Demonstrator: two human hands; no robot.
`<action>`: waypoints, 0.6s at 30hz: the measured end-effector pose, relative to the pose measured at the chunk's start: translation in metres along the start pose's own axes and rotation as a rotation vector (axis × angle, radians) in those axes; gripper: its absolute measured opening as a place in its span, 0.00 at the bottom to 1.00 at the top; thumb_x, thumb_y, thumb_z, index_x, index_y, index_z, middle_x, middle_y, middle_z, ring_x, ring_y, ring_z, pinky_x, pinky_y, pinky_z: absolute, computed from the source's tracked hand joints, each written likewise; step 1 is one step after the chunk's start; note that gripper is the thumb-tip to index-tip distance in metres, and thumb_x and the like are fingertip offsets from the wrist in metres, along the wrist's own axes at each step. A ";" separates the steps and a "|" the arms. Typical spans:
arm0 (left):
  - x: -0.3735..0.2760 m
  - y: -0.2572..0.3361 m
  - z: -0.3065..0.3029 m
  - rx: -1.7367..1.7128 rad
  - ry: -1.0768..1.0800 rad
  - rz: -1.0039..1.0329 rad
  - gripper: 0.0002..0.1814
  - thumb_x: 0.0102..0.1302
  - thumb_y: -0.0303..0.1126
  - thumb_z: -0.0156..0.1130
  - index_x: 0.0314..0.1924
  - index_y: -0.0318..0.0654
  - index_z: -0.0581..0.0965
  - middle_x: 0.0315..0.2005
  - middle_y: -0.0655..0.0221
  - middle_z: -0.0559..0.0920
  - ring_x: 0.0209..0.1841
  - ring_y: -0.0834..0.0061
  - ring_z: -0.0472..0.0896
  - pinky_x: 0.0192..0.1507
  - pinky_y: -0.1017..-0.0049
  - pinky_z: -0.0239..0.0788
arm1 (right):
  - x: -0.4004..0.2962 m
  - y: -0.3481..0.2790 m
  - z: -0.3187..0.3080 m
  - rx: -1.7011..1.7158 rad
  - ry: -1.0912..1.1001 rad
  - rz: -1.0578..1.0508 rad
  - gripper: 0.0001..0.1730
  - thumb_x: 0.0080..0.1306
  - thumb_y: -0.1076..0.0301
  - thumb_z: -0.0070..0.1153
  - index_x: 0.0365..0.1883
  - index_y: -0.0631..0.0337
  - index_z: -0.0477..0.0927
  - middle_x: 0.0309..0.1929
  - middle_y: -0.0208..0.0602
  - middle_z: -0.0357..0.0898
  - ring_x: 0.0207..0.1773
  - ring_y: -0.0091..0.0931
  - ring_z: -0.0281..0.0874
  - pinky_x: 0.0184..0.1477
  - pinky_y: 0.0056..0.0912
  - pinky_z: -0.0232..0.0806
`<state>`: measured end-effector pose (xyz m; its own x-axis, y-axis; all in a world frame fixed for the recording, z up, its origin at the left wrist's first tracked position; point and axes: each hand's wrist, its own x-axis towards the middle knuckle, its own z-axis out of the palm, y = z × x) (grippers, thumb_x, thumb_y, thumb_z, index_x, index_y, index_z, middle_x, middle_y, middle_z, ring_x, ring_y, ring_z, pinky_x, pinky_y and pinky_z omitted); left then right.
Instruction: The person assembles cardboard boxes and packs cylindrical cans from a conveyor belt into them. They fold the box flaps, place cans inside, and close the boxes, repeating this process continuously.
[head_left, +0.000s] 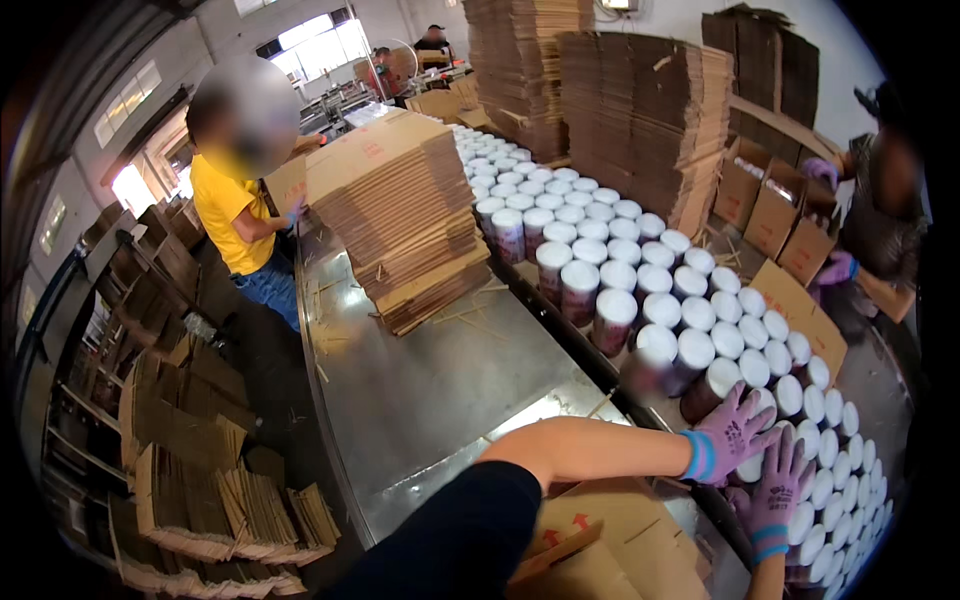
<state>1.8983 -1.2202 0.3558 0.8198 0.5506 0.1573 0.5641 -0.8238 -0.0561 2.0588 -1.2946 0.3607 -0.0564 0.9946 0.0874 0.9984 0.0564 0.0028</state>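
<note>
Many cylindrical containers with white lids (616, 306) stand in tight rows on a long conveyor at the right. My left hand (726, 442), in a purple glove with a blue cuff, lies on the lids at the near side of the rows, its fingers spread. Just beside it, my right hand (776, 491), gloved alike, reaches over the neighbouring containers, fingers pointing up the picture. Whether either hand grips a container cannot be told. Below my left forearm is an open cardboard box (600, 517) with red arrows on it.
A stack of flat cardboard boxes (405, 225) stands on the metal table (450, 375). A co-worker in yellow (232, 210) holds cardboard behind it. Another co-worker (885, 210) handles open cartons (772, 202) across the conveyor. Taller cardboard stacks (630, 112) stand beyond; more cardboard (225, 495) lies at left.
</note>
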 end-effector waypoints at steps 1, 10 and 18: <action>-0.006 0.003 0.012 0.059 0.059 0.006 0.46 0.57 0.54 0.61 0.71 0.46 0.57 0.70 0.62 0.60 0.71 0.45 0.54 0.68 0.39 0.41 | -0.004 0.000 0.009 0.003 0.101 -0.061 0.58 0.38 0.53 0.69 0.69 0.64 0.59 0.72 0.43 0.55 0.75 0.48 0.45 0.74 0.62 0.35; -0.043 0.026 -0.016 0.133 0.405 0.287 0.33 0.62 0.40 0.52 0.68 0.43 0.62 0.54 0.65 0.73 0.50 0.59 0.71 0.55 0.51 0.60 | -0.069 0.018 -0.008 0.080 0.396 -0.360 0.40 0.57 0.54 0.64 0.62 0.68 0.67 0.56 0.54 0.73 0.55 0.46 0.71 0.56 0.49 0.64; -0.092 0.035 -0.028 -0.830 -0.792 0.280 0.38 0.53 0.61 0.64 0.57 0.45 0.73 0.42 0.56 0.80 0.47 0.54 0.77 0.54 0.58 0.65 | -0.092 -0.021 -0.020 0.998 -0.849 -0.417 0.39 0.65 0.41 0.53 0.65 0.61 0.65 0.60 0.48 0.70 0.58 0.38 0.71 0.62 0.37 0.61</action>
<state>1.8402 -1.3036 0.3672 0.9022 0.0262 -0.4306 0.3577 -0.6035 0.7127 2.0426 -1.3890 0.3729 -0.6932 0.6160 -0.3741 0.5023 0.0407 -0.8637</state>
